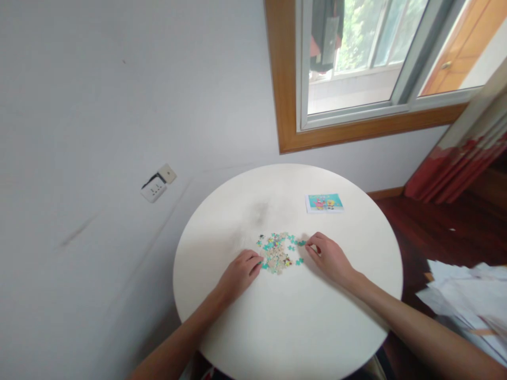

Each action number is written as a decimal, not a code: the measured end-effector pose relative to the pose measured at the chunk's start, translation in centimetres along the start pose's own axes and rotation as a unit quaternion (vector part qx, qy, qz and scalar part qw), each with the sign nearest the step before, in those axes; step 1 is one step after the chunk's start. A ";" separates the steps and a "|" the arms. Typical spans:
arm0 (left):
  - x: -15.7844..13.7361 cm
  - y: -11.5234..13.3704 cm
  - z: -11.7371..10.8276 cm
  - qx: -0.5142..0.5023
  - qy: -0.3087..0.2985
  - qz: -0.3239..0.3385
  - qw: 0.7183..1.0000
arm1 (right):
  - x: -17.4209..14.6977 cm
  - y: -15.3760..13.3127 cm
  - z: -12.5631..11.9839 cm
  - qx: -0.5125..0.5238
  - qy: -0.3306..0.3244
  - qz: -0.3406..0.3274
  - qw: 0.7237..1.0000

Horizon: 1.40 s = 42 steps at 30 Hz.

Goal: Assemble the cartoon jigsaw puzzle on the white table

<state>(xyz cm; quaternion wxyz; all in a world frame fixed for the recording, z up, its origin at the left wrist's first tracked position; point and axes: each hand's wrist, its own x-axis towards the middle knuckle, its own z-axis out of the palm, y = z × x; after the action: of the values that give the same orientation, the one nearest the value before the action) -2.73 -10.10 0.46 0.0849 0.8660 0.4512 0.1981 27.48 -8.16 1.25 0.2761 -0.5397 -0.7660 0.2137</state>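
Note:
A loose heap of small jigsaw puzzle pieces (276, 254), some teal and some showing a beige side, is spread near the middle of the round white table (293, 327). At the heap's left edge rests my left hand (241, 270), its fingers curled together with a bit of teal puzzle piece at the tips. My right hand (327, 256) is on the right side of the heap, thumb and forefinger pinched at a teal puzzle piece (301, 243). Several teal pieces lie apart from the heap there, one of them a lone piece (299, 261) below the right fingertips.
Behind the heap lies a picture card (325, 203) with cartoon figures on teal. The table stands by a wall with a power socket (153, 189) and a wood-framed window (287, 105). Papers (471, 295) are piled at the right, below a red and cream curtain (447, 163).

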 end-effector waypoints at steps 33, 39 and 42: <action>-4.1 1.6 0.7 -0.060 0.088 -0.063 0.992 | -3.6 -6.9 6.8 -0.046 -0.089 -0.243 0.965; -5.8 1.7 0.0 0.005 0.049 0.027 0.998 | -3.7 -6.8 6.6 -0.058 -0.083 -0.237 0.966; -5.4 1.8 -0.3 0.011 0.037 0.010 0.999 | -3.7 -7.3 6.5 -0.068 -0.094 -0.235 0.965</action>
<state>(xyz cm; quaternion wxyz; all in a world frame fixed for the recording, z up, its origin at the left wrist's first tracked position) -4.25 -15.53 -0.12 0.0567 0.8633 0.4477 0.2259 19.06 -14.20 0.21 0.2079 -0.3390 -0.9067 0.1404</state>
